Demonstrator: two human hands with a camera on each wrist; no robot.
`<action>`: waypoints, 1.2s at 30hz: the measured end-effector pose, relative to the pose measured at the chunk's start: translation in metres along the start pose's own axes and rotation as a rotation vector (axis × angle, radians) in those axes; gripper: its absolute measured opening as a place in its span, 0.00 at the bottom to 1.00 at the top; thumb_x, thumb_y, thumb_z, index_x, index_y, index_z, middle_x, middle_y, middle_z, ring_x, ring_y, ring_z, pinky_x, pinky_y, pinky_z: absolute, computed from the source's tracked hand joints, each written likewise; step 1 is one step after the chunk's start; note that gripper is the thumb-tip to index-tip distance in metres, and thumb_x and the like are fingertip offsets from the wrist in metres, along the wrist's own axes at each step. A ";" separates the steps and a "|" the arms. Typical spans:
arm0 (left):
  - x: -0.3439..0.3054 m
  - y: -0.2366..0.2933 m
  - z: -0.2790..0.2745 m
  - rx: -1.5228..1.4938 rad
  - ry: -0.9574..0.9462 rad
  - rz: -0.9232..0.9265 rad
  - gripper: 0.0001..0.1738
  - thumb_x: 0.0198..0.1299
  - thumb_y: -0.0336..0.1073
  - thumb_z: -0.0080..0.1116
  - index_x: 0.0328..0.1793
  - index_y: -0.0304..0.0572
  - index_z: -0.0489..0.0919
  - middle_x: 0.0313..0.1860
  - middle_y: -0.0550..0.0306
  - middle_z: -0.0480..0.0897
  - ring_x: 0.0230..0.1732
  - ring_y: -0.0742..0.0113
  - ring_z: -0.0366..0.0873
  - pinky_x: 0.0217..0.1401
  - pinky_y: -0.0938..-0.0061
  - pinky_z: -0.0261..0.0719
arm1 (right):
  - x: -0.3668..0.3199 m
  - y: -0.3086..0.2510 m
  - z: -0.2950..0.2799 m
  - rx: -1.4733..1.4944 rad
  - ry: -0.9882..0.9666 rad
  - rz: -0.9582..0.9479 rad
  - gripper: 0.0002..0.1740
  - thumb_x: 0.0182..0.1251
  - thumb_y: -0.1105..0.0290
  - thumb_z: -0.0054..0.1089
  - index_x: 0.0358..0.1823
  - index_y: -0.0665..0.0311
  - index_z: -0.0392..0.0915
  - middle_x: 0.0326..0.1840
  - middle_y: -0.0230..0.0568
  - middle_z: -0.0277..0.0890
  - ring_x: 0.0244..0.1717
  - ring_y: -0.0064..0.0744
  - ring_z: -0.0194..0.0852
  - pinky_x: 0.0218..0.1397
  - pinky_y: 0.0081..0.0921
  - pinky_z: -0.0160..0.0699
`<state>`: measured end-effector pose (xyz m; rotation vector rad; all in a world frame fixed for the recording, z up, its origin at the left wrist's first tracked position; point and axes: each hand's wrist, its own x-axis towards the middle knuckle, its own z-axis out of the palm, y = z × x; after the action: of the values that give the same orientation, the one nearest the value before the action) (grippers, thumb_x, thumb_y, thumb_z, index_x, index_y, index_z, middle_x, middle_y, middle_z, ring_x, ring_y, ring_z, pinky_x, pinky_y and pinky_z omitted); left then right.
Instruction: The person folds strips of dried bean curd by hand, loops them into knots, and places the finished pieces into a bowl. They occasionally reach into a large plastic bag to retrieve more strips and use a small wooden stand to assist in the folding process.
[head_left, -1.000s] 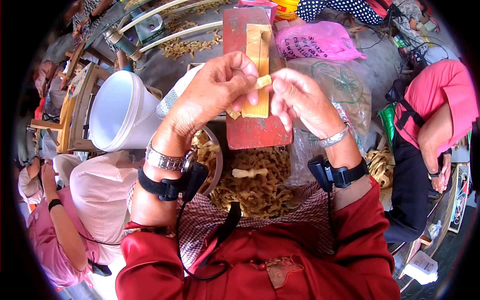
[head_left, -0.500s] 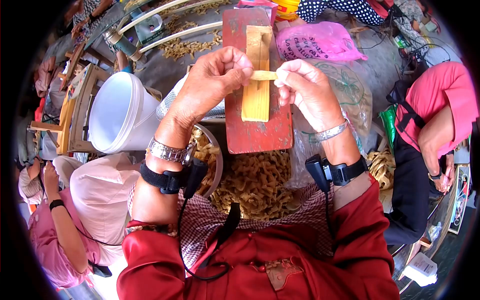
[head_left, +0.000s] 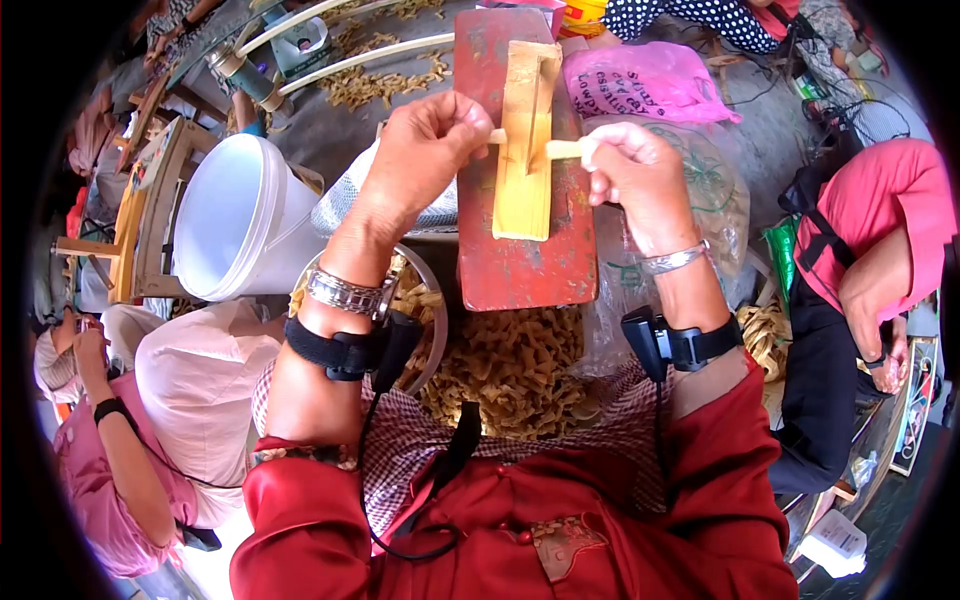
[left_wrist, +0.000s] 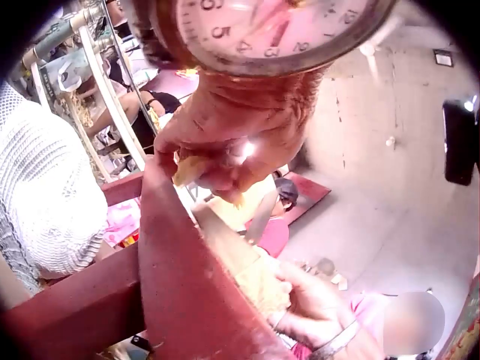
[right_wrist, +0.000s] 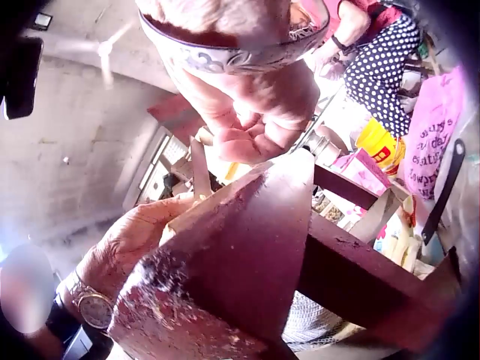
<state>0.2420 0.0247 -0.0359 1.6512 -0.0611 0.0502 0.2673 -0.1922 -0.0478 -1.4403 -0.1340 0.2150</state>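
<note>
My left hand (head_left: 425,150) pinches a short pale yellow piece (head_left: 497,136) between thumb and fingers, left of a wooden block (head_left: 522,210). Across from it, my right hand (head_left: 645,175) pinches another pale piece (head_left: 565,149), its free end pointing at the block. A gap separates the two pieces. The block lies lengthwise on a worn red bench (head_left: 480,270), and a thin upright blade (head_left: 534,115) stands on it between my hands. In the left wrist view, a yellowish bit (left_wrist: 191,171) shows at the left fingertips. Curled fingers hide the right hand's piece in its wrist view.
Below the bench lies a heap of tan strips (head_left: 510,370), beside a round tub (head_left: 440,320) holding more. A white bucket (head_left: 225,220) stands left. Plastic bags (head_left: 700,180) and a pink bag (head_left: 645,85) lie right. Seated people are on both sides.
One pale strip stretched between both hands half a second ago; now each hand has a separate piece. The hands have moved apart, and the blade on the block shows between them.
</note>
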 end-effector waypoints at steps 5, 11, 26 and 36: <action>-0.013 0.022 -0.003 0.113 -0.022 -0.047 0.15 0.67 0.45 0.48 0.35 0.44 0.78 0.23 0.69 0.75 0.23 0.84 0.63 0.25 0.88 0.58 | 0.012 0.003 -0.013 0.037 0.268 0.004 0.05 0.62 0.76 0.56 0.37 0.71 0.76 0.28 0.37 0.76 0.21 0.21 0.73 0.22 0.19 0.79; -0.033 0.045 -0.014 0.172 -0.137 -0.153 0.14 0.68 0.44 0.49 0.36 0.43 0.78 0.23 0.68 0.76 0.21 0.85 0.65 0.21 0.89 0.56 | 0.033 0.019 -0.030 -0.054 0.360 0.007 0.05 0.63 0.80 0.49 0.37 0.72 0.75 0.30 0.40 0.77 0.24 0.27 0.78 0.24 0.22 0.83; -0.081 0.051 0.012 0.342 -0.853 -0.218 0.12 0.63 0.34 0.57 0.47 0.32 0.76 0.32 0.60 0.80 0.29 0.76 0.76 0.33 0.80 0.75 | 0.019 0.005 -0.038 -0.095 0.212 0.070 0.09 0.67 0.70 0.50 0.44 0.65 0.76 0.41 0.38 0.78 0.34 0.29 0.81 0.31 0.23 0.80; -0.064 0.028 0.042 1.004 0.143 0.257 0.35 0.46 0.58 0.68 0.42 0.35 0.68 0.25 0.43 0.80 0.28 0.46 0.81 0.31 0.62 0.78 | 0.008 -0.025 -0.066 -0.073 0.244 -0.084 0.12 0.69 0.69 0.49 0.50 0.66 0.74 0.46 0.40 0.79 0.41 0.29 0.80 0.38 0.22 0.78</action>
<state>0.1764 -0.0185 -0.0162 2.6262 -0.1559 0.4547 0.2909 -0.2570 -0.0320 -1.5185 -0.0026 -0.0351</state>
